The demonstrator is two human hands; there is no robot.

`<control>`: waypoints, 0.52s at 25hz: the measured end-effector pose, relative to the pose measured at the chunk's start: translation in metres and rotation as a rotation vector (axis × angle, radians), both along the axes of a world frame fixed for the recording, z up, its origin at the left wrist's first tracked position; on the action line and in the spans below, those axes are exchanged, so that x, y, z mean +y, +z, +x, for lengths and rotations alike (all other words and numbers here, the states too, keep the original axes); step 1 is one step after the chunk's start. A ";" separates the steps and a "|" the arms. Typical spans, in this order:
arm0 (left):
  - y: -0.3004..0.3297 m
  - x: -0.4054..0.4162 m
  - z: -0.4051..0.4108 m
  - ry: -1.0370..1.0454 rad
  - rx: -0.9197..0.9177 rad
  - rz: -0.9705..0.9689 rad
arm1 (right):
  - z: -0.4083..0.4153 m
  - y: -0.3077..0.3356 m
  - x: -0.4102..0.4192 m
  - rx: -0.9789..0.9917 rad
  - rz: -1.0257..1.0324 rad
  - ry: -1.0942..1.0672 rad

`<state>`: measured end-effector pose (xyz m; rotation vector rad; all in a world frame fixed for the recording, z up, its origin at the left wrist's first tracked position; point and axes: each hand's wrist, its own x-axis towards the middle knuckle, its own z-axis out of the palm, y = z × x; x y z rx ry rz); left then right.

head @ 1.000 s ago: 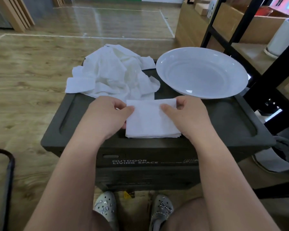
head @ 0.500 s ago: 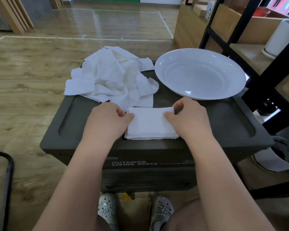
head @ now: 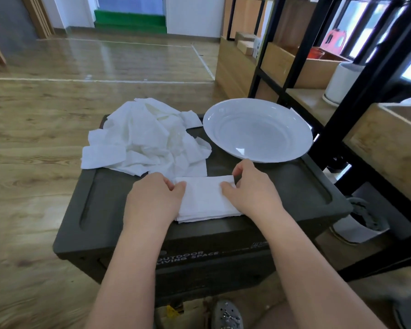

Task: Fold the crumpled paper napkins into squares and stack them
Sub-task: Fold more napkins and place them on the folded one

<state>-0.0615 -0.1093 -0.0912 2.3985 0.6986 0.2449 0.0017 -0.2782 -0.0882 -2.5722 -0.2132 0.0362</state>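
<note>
At frame centre, on the dark box surface (head: 294, 193): folded napkin (head: 207, 200) pinched at both short ends, left hand (head: 154, 198) and right hand (head: 252, 188) each in closed grip on it. Crumpled pile (head: 142, 136) upper left, white plate (head: 292, 148) upper right. Best to square edges, press crease flat before stacking. Read on box front: "OUTDOOR LIVING SPACE".
</note>
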 end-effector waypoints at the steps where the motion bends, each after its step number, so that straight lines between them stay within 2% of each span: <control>1: 0.001 0.002 -0.001 -0.015 0.002 -0.015 | -0.002 -0.001 0.000 -0.014 0.003 -0.012; 5: 0.001 0.002 -0.004 -0.044 0.019 -0.034 | -0.013 -0.010 0.001 -0.123 0.045 -0.056; 7: 0.000 -0.001 -0.008 -0.058 0.010 -0.002 | -0.017 -0.010 0.000 -0.137 0.157 -0.083; 10: -0.003 -0.006 -0.018 -0.048 -0.083 0.033 | -0.021 -0.006 -0.004 -0.091 0.335 -0.089; 13: -0.009 -0.012 -0.026 -0.024 -0.201 0.062 | -0.020 -0.005 -0.006 -0.054 0.308 -0.049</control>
